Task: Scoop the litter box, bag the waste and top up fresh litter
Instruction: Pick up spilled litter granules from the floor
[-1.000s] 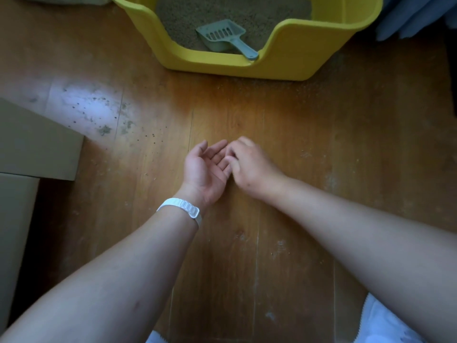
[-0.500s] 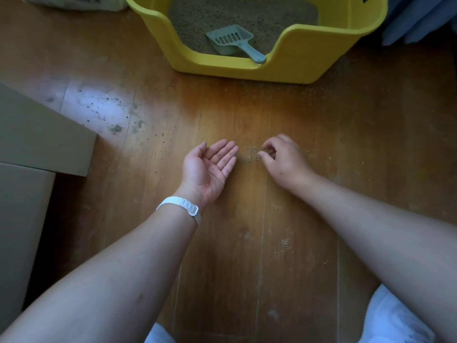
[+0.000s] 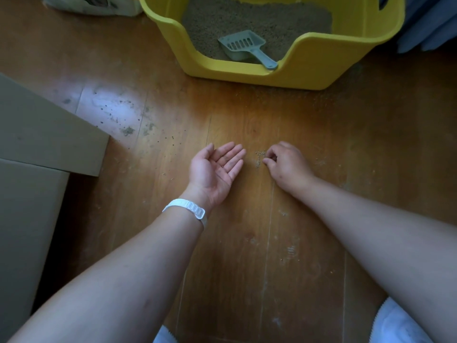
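Floorboards of brown wood fill most of the frame. At the left edge we find a cardboard box with one flap folded out. At the upper centre stands the yellow litter box, its low front facing us, with grey litter spread across its bottom. At the middle of the frame our left hand lies palm up, its grip apart and fingers straight. Just to its right, our right hand is knuckles up, its grip pinched together. The grey scoop lies in the litter, its handle resting on the low front rim. A white wristband circles the left wrist. Smallest are the spilled grains, which lie on the floor between the two hands, under the pinching right fingertips.
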A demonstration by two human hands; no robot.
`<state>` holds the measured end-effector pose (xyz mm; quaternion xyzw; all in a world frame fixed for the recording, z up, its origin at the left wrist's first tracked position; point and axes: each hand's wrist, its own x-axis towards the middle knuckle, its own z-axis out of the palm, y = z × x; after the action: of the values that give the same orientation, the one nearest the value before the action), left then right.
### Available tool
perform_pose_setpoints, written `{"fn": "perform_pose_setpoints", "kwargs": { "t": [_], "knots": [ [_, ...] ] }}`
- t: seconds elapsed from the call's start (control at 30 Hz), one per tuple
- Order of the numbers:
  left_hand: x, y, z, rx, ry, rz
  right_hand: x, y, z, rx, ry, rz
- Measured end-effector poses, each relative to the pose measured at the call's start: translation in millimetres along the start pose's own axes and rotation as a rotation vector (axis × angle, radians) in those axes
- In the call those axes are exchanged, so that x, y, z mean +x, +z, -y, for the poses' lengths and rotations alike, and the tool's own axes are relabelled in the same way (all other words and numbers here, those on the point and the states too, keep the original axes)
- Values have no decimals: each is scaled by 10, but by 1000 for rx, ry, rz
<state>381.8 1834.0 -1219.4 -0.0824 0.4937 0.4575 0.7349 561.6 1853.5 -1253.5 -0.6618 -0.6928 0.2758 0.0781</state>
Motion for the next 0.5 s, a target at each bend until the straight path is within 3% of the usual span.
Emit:
{"fn": "perform_pose_setpoints", "kwargs": {
  "t": [0.37, 0.5],
  "knots": [
    [36, -2, 115, 11, -32, 9, 43, -32, 35, -30, 16, 66],
    [43, 8, 144, 14, -6, -11, -18, -130, 178, 128, 70, 47]
  ]
}}
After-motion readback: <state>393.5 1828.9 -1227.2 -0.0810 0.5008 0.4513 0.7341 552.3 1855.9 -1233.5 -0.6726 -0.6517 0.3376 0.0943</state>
